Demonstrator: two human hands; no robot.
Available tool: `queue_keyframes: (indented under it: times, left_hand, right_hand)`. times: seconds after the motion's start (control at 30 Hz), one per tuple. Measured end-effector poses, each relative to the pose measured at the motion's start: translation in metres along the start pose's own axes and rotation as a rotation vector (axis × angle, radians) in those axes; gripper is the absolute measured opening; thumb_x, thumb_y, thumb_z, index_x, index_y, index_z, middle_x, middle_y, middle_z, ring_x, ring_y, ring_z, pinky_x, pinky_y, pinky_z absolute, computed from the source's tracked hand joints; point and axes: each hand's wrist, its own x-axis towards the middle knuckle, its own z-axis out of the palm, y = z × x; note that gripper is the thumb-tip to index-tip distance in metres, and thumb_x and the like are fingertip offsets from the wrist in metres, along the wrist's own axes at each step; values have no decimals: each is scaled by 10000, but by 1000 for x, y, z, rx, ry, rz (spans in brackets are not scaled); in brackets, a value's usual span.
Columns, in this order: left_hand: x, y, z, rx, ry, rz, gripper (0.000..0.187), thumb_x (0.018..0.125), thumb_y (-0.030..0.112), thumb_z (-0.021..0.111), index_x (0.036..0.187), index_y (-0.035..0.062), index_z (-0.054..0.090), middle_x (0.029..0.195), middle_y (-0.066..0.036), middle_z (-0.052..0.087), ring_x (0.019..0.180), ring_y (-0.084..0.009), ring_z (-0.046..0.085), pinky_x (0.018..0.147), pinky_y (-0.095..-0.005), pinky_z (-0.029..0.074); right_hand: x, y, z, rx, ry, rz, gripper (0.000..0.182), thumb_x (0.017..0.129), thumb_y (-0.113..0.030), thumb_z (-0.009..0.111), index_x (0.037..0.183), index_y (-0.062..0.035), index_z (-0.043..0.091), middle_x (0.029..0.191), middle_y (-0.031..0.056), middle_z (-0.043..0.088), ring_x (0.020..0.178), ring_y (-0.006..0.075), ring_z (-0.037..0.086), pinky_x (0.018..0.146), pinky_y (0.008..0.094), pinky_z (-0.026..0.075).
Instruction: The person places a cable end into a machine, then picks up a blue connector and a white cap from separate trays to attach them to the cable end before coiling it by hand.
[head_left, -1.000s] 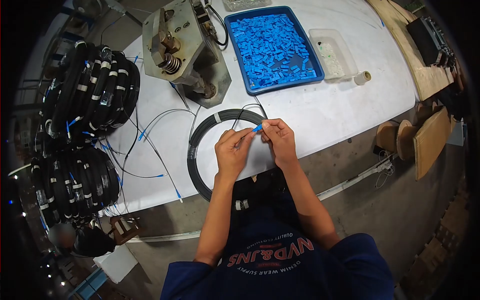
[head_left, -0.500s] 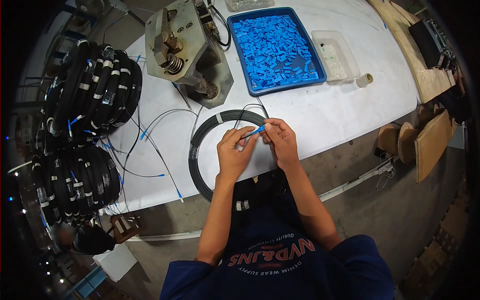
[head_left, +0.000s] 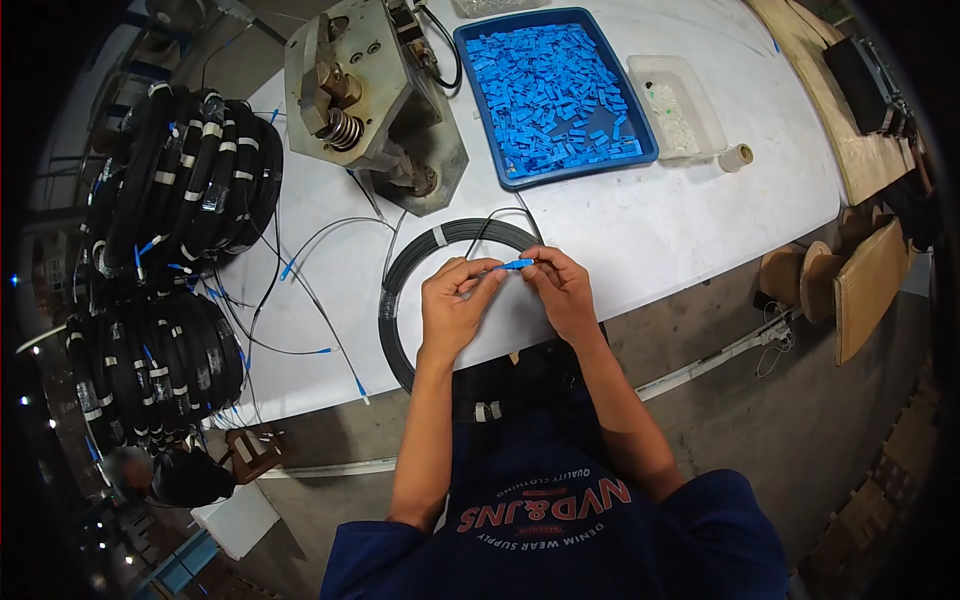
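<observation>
A small blue fiber-optic connector is held level between my two hands, above the near side of a black cable coil. My left hand is closed, with thumb and fingertips pinching the connector's rear end where the cable joins it. My right hand grips the other end between thumb and forefinger, its remaining fingers curled. The coil lies on the white table, bound with pale tape, and its near part is hidden behind my left forearm. A loose black cable end arches up from the coil.
A blue tray of blue connector parts stands at the back, beside a clear plastic box and a small roll. A metal press is back left. Taped cable bundles and loose connector-tipped cables fill the left.
Both hands have shifted slightly, the left one a little left and down. The connector has turned from slanted to nearly level, and more of it shows between the fingers.
</observation>
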Motion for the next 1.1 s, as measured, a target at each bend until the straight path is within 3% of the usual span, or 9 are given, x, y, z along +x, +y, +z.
queue_keyframes:
  times: [0.2,0.27,0.5,0.87,1.1]
  left_hand:
    - [0,0,3,3,14,-7,136,849,33,752,981,1,753,801,-47,643,720,-82,556,622,-213,451]
    - [1,-4,4,5,17,20,151,846,36,766,988,-14,750,798,-18,620,651,-35,465,565,-187,357]
    - [4,-2,2,24,-4,25,150,846,37,767,990,-5,754,796,-30,628,686,-55,522,601,-194,418]
    - [2,0,2,143,1,82,157,820,66,795,971,29,770,717,-5,594,617,-55,423,536,-224,305]
    - [0,-9,5,44,29,71,149,832,69,785,975,33,771,721,-11,591,611,-56,415,528,-224,300]
  right_hand:
    - [1,0,3,-16,28,-6,143,982,-11,594,1121,6,625,919,-16,625,814,24,554,679,162,436]
    - [1,2,-2,-99,13,11,140,979,-7,597,1115,5,629,944,-11,630,832,27,563,681,165,444]
    - [0,1,0,-53,32,10,145,972,8,599,1112,7,633,1000,8,644,920,54,608,788,185,503]
    - [0,5,0,-139,47,-17,137,963,18,607,1092,2,649,982,3,655,904,53,610,764,183,496]
    - [0,8,3,-121,38,-89,136,965,17,604,1092,3,649,979,4,654,879,45,602,759,178,483]
